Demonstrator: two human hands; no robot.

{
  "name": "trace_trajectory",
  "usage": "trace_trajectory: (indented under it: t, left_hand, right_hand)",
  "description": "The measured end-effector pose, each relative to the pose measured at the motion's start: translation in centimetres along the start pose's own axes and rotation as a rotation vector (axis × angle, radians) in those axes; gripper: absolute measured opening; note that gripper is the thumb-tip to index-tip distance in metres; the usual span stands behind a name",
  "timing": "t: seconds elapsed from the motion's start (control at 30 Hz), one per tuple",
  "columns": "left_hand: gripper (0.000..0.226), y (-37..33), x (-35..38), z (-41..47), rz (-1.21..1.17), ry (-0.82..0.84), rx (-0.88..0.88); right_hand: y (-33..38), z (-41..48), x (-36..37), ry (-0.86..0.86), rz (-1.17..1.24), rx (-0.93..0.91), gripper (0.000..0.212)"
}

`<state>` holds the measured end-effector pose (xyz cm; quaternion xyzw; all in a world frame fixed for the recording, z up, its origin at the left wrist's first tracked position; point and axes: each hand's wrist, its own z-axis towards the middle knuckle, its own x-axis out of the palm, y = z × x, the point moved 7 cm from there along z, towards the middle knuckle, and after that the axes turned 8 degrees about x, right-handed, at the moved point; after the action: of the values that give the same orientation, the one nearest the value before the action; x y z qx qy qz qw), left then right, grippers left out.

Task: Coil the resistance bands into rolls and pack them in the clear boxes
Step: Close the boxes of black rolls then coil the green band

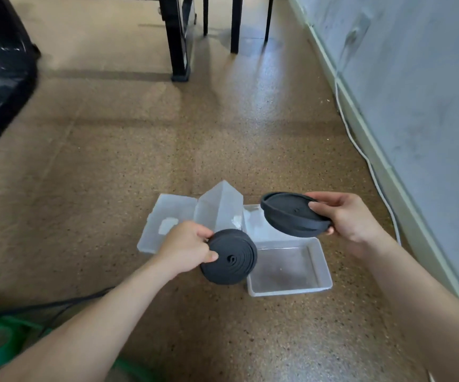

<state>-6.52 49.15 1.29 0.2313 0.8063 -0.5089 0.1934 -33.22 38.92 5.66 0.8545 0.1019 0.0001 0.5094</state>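
Observation:
My left hand (187, 248) grips a black resistance band coiled into a tight roll (229, 257), held above the floor just left of an open clear box (289, 292). My right hand (344, 216) holds a second, wider black coiled band (291, 213), tilted, above the far edge of that box. The box stands with nothing inside it. Behind it another clear box (220, 208) lies tipped on its side, with a flat clear lid (165, 213) on the floor to its left.
Speckled brown floor all around. A grey wall (415, 92) with a pale baseboard and a white cable (366, 158) runs along the right. Black furniture legs (178, 42) stand at the back. Green bands (8, 340) and a black cord lie at the lower left.

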Motion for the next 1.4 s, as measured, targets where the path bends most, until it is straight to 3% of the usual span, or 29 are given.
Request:
trace_trajectory:
  t: [0.13,0.23,0.4,0.57,0.73,0.87,1.2,1.33,1.4]
  left_hand:
    - [0.031,0.3,-5.0,-0.1,0.374,0.021,0.080]
    - [0.023,1.7,-7.2,0.1,0.475,0.071,0.072]
    - [0.012,3.2,-3.8,-2.6,0.914,0.346,0.209]
    - [0.009,3.0,-0.1,-4.8,1.151,0.483,0.332]
    - [0.012,3.5,-0.2,-4.9,1.110,0.500,0.314]
    - [0.017,4.0,-0.1,-5.1,1.072,0.473,0.328]
    - [0.011,4.6,-1.1,-4.7,1.003,0.425,0.374]
    - [0.037,5.0,-2.7,-5.2,0.844,0.311,0.364]
    - [0.045,6.1,-4.0,-6.0,0.716,0.255,0.271]
  right_hand:
    - [-1.5,-0.4,-0.1,0.004,0.133,0.092,0.019]
    - [-3.3,-0.7,1.1,0.004,0.186,0.178,0.019]
    - [-4.3,-1.3,3.9,0.047,0.197,0.225,0.018]
    - [-2.2,-1.5,7.0,0.126,-0.078,0.167,0.019]
    - [0.0,0.2,14.1,0.182,-0.589,0.121,0.016]
    - [-2.2,2.2,18.5,0.166,-0.849,0.129,0.024]
    - [-5.4,3.2,21.9,-0.053,-0.851,0.190,0.012]
    - [-7.6,2.3,22.4,-0.104,-0.796,0.194,0.023]
    - [-8.1,2.2,22.2,-0.148,-0.753,0.172,0.023]
